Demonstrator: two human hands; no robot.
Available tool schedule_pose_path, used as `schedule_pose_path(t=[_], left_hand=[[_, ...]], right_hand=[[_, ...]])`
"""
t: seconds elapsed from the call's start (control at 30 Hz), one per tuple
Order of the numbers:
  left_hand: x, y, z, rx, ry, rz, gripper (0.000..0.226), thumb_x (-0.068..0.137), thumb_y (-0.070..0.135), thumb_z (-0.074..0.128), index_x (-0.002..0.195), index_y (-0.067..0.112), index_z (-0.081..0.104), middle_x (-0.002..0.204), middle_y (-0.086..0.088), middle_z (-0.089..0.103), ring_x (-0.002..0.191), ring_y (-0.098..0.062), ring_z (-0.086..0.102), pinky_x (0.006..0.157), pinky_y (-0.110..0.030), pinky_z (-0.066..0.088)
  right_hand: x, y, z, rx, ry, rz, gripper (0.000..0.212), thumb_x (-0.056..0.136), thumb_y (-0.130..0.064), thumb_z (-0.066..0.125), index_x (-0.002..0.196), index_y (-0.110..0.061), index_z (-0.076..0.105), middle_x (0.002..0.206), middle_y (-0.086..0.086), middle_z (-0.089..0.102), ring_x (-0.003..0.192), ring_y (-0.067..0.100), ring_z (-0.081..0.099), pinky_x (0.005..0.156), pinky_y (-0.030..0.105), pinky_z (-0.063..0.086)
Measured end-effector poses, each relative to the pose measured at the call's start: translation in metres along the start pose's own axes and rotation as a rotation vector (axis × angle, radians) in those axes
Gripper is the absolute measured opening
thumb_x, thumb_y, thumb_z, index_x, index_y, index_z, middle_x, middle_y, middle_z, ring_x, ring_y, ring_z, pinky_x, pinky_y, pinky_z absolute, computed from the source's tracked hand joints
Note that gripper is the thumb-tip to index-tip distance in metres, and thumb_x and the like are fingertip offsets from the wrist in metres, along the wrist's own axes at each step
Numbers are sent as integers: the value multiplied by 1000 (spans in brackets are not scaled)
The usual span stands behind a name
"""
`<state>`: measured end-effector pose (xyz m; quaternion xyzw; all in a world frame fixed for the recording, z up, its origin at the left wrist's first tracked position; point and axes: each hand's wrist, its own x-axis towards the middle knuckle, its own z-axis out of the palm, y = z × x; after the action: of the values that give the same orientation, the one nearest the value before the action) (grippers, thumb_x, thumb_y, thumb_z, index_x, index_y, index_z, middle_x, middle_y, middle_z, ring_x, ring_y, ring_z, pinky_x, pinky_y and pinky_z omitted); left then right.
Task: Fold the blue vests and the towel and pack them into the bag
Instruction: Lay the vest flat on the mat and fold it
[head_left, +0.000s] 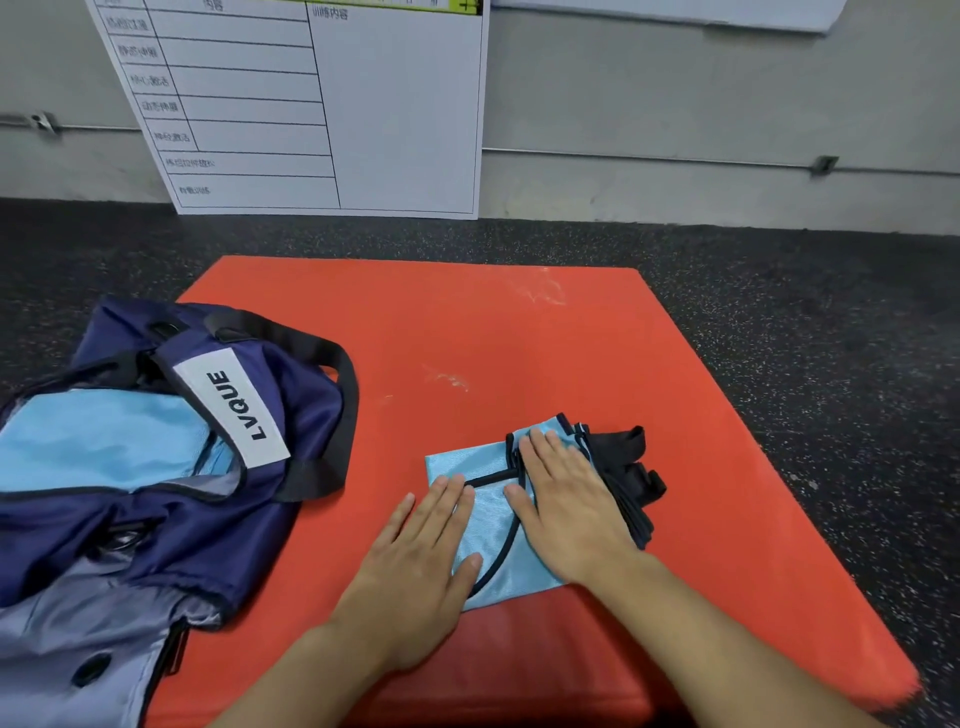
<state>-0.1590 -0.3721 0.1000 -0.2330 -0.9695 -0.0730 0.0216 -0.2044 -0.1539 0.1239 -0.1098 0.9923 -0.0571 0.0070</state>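
A light blue vest (493, 514) with black trim lies folded into a small packet on the red mat, its black straps (631, 467) bunched at the right side. My left hand (421, 566) lies flat on the packet's left edge, fingers straight. My right hand (566, 504) presses flat on its right half. The navy bag (171, 467) with a white LVQUE label lies open at the left, and light blue fabric (104, 441) shows inside its mouth. No towel is in view.
The red mat (467, 338) covers the middle of a dark speckled floor (779, 312). A white board with a printed table (311, 104) leans against the grey wall at the back. The bag's black strap (343, 415) loops onto the mat.
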Motion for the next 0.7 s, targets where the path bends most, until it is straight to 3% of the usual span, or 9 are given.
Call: schedule_pose_path(t=[0.1, 0.2, 0.27, 0.4, 0.47, 0.5, 0.57, 0.63, 0.7], left_hand=[[9, -8, -9, 24, -13, -33, 72, 104, 56, 6, 161, 15, 23, 168, -2, 17, 155, -15, 12, 120, -37, 9], [27, -21, -17, -37, -56, -92, 84, 89, 68, -14, 161, 24, -5, 167, 4, -17, 154, -11, -16, 125, -32, -10], [38, -26, -20, -53, -85, -113, 88, 83, 67, -14, 161, 28, -5, 167, 4, -18, 153, -10, -19, 124, -33, -13], [50, -25, -17, -65, -85, -112, 91, 81, 73, -14, 162, 32, -3, 169, 3, -13, 154, -9, -17, 124, -34, -12], [52, -23, -17, -60, -90, -87, 98, 76, 80, -21, 161, 34, -2, 169, 5, -12, 154, -7, -16, 124, -34, -11], [52, -23, -17, -60, -89, -76, 96, 77, 79, -22, 161, 37, -2, 169, 6, -11, 154, -7, -15, 124, -33, -11], [50, -24, -19, -72, -81, -61, 82, 84, 70, -13, 160, 43, 2, 170, 6, -9, 154, -7, -12, 124, -32, -11], [46, -25, -19, -86, -74, -48, 80, 86, 69, -11, 159, 45, 8, 170, 5, -4, 155, -9, -9, 124, -32, -10], [44, -26, -18, -99, -72, -41, 83, 86, 73, -14, 159, 44, 13, 170, 7, 0, 155, -9, -8, 125, -33, -7]], right_hand=[[-10, -10, -5, -62, 53, -36, 74, 102, -58, 13, 159, -14, 33, 166, 5, 29, 154, 19, 26, 126, 38, 15], [-38, -11, -15, -67, 75, -79, 63, 95, -51, 36, 140, -16, 62, 145, 5, 60, 132, 21, 59, 109, 37, 44], [-60, 1, -19, -68, 29, -135, 59, 94, -49, 40, 140, -17, 61, 147, 5, 57, 133, 20, 57, 111, 36, 41], [-94, 37, -29, -27, -124, -201, 65, 101, -54, 31, 158, -24, 36, 167, -5, 23, 154, 11, 22, 126, 33, 13], [-105, 47, -34, -45, -101, -211, 59, 100, -54, 36, 151, -27, 48, 162, -7, 36, 150, 11, 33, 124, 34, 25], [-107, 48, -39, -55, -63, -196, 51, 98, -54, 41, 140, -30, 58, 152, -8, 51, 141, 14, 48, 117, 36, 40], [-109, 45, -49, -90, 87, -106, 32, 95, -52, 45, 109, -34, 69, 109, -13, 68, 103, 15, 67, 83, 35, 58], [-107, 40, -57, -173, 116, 20, 29, 94, -52, 42, 92, -34, 65, 76, -11, 61, 74, 17, 65, 60, 34, 48], [-107, 33, -65, -195, 37, 88, 30, 97, -54, 40, 107, -35, 62, 79, -6, 66, 77, 22, 68, 61, 35, 40]])
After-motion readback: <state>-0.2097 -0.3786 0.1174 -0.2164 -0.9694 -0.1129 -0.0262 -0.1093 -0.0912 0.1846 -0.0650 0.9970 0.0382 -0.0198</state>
